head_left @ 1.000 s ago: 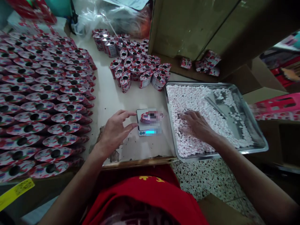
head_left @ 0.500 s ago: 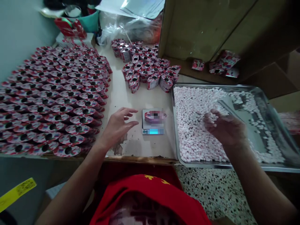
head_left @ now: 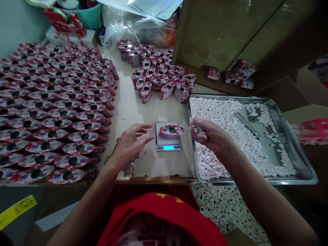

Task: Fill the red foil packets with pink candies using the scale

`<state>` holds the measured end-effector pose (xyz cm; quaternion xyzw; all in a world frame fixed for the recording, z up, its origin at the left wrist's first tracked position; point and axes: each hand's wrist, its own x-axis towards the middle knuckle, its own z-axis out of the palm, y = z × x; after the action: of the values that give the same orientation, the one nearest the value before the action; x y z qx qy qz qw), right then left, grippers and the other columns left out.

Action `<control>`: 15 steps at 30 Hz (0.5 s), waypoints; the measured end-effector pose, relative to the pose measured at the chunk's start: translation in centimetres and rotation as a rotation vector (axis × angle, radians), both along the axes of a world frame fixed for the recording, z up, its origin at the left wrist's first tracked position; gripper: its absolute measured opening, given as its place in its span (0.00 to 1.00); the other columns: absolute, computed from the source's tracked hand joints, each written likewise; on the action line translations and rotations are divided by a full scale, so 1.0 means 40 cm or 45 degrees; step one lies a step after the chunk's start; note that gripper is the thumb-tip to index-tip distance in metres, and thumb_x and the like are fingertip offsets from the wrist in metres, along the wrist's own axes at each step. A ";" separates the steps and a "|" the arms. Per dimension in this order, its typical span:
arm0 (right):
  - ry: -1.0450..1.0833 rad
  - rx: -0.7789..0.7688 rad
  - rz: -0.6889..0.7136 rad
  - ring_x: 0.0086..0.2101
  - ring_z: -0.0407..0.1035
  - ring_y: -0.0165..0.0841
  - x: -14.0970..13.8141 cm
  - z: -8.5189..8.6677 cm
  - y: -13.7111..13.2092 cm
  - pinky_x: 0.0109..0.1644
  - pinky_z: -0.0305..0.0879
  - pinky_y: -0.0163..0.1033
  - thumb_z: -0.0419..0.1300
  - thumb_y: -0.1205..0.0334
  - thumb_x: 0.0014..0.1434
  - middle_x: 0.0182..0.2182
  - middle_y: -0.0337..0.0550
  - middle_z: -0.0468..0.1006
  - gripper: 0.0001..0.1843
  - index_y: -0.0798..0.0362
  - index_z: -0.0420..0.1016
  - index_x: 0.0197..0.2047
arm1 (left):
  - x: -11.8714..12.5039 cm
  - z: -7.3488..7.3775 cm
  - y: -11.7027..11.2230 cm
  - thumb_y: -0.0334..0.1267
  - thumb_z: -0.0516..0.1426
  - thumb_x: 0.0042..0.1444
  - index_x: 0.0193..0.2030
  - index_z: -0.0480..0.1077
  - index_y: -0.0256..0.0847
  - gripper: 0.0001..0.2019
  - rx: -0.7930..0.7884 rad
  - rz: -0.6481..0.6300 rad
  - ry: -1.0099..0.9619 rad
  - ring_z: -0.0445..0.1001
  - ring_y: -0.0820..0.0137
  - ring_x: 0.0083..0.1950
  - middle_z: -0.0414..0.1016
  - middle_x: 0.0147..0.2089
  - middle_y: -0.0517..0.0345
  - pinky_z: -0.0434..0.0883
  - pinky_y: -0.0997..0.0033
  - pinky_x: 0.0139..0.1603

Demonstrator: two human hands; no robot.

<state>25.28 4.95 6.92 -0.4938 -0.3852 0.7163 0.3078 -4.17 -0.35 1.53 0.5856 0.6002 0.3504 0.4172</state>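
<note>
A small red-and-white pouch (head_left: 171, 131) stands open on a small digital scale (head_left: 167, 140) with a lit blue display. My right hand (head_left: 208, 133) is cupped shut around a handful of pink-white candies, just right of the pouch over the left rim of the metal tray (head_left: 294, 143). My left hand (head_left: 132, 140) hovers left of the scale, fingers spread and empty. The tray holds a thick layer of the candies (head_left: 222, 116) and a metal scoop (head_left: 247, 119).
Several rows of filled pouches (head_left: 56, 106) cover the left of the table. A cluster of upright pouches (head_left: 159, 77) stands behind the scale. A cardboard box (head_left: 220, 30) with a few pouches rises at the back right. Plastic bags (head_left: 138, 24) lie behind.
My right hand rose from the candies in the tray with a handful and moved left to the pouch on the scale. My left hand stayed beside the scale.
</note>
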 end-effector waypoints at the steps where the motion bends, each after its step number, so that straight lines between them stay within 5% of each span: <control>1: -0.047 0.023 0.060 0.20 0.45 0.22 -0.021 0.008 0.005 0.22 0.36 0.33 0.77 0.46 0.49 0.23 0.33 0.66 0.23 0.52 0.75 0.33 | -0.007 -0.002 -0.003 0.45 0.67 0.57 0.53 0.79 0.46 0.18 0.008 -0.003 0.005 0.81 0.62 0.50 0.82 0.54 0.51 0.80 0.53 0.56; 7: -0.377 0.127 0.400 0.20 0.53 0.24 -0.106 0.044 0.035 0.22 0.44 0.34 0.76 0.42 0.52 0.22 0.36 0.72 0.22 0.52 0.79 0.32 | -0.032 -0.017 -0.018 0.46 0.67 0.59 0.56 0.78 0.48 0.19 0.060 -0.030 0.007 0.80 0.61 0.54 0.79 0.58 0.51 0.79 0.53 0.58; 15: -0.861 0.633 0.547 0.33 0.72 0.36 -0.125 0.046 0.030 0.39 0.63 0.40 0.73 0.52 0.55 0.31 0.42 0.84 0.11 0.50 0.87 0.37 | -0.049 -0.033 -0.013 0.46 0.67 0.61 0.59 0.76 0.50 0.20 0.090 -0.109 -0.016 0.79 0.59 0.58 0.77 0.60 0.52 0.78 0.53 0.59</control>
<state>20.30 6.15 8.75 -0.5197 -0.7173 0.4487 0.1188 -6.13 -0.85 0.20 0.6231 0.5591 0.3569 0.4146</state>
